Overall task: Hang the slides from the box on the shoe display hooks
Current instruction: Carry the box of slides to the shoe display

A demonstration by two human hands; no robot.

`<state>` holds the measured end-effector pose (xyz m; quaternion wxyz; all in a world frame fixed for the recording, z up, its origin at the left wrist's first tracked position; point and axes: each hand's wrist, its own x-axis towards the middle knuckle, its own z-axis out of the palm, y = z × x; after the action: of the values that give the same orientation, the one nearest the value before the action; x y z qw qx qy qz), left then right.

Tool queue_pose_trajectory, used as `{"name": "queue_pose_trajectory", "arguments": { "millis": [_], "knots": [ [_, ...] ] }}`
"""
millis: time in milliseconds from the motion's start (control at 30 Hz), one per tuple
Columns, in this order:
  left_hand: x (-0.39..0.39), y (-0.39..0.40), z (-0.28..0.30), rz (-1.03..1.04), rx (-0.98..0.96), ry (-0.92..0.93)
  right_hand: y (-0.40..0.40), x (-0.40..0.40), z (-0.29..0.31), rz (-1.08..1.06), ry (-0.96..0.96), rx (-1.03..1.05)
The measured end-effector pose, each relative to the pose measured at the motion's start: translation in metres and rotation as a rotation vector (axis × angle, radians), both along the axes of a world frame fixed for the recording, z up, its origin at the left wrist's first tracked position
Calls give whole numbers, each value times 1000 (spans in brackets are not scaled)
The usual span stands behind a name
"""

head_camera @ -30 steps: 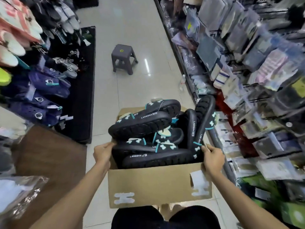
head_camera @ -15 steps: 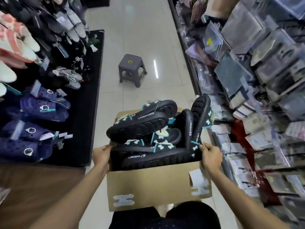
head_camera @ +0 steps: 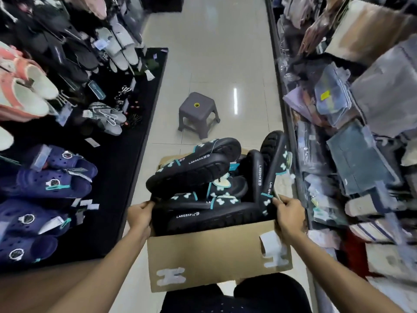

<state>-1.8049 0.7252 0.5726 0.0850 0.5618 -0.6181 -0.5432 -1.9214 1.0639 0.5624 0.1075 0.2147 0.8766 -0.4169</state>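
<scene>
Head view, floor: pale glossy tiles run down your aisle, a grey stool (head_camera: 198, 114) standing ahead.
Racks: shoe display (head_camera: 56, 109) on your left, packaged goods (head_camera: 352, 132) on your right.
Box (head_camera: 214, 256): carried at your waist, piled with black slides (head_camera: 203, 199).
Left hand (head_camera: 140, 216): fingers curl over the box's left rim.
Right hand (head_camera: 290, 214): grips the right rim.
Change: the stool now sits nearer; both grips are unchanged.

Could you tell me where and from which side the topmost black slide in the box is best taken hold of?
I would grip the topmost slide across its raised far end, coming from above. It lies sole up and tilted on the pile in the box, so that end stands clear of the others. Both the left hand and the right hand now hold the box's sides, so one must let go first.
</scene>
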Motion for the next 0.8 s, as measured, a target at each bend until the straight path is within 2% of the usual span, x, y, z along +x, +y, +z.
{"name": "queue_pose_trajectory", "arguments": {
  "millis": [233, 433, 800],
  "knots": [
    [-92, -17, -2, 231, -15, 48, -45, -154, 8, 210, -4, -12],
    [-140, -57, -23, 347, 25, 8, -102, -252, 0, 368, 4, 24],
    [-206, -133, -46, 547, 35, -22, -222, -366, -16, 587, 18, 82]
  ]
}}
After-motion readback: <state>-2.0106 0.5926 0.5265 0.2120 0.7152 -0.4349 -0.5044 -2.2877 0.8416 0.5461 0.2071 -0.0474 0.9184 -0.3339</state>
